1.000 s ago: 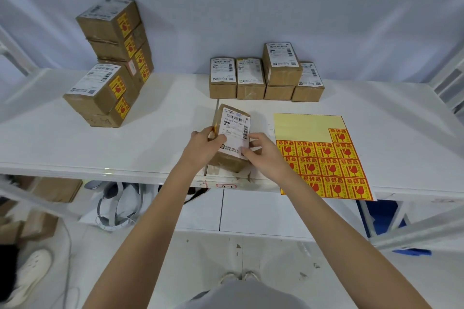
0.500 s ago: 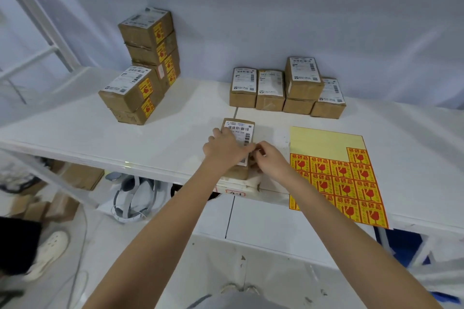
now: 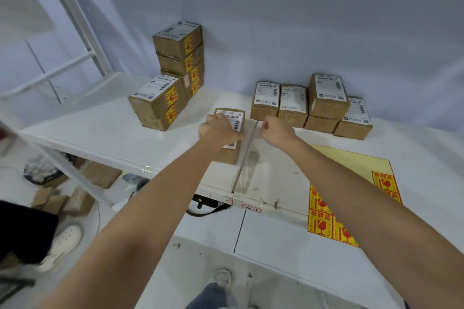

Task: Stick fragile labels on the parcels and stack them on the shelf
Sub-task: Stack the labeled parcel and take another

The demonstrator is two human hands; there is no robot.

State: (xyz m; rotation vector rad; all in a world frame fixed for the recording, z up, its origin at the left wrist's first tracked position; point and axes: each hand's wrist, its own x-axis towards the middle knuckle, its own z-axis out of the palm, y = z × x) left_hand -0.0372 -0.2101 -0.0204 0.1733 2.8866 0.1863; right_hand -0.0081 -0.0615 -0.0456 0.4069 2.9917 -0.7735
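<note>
A brown parcel (image 3: 232, 118) with a white shipping label on top lies on the white table (image 3: 105, 130), left of the table's seam. My left hand (image 3: 218, 130) grips it from above, fingers curled over its top. My right hand (image 3: 278, 130) hovers just right of the seam with loosely curled fingers, holding nothing and apart from the parcel. A stack of parcels bearing yellow-red fragile labels (image 3: 175, 70) stands at the back left. Several parcels showing no fragile label (image 3: 313, 105) sit at the back right. The yellow sticker sheet (image 3: 351, 170) lies partly under my right forearm.
A white shelf post (image 3: 75, 15) rises at the left. Below the table lie cardboard boxes (image 3: 100, 173) and a black strap (image 3: 208, 208). Another person's white shoe (image 3: 62, 241) is on the floor at the left.
The parcel went from tilted in both hands to flat on the table. My right hand let go and drew away to the right. The view swung left and upward.
</note>
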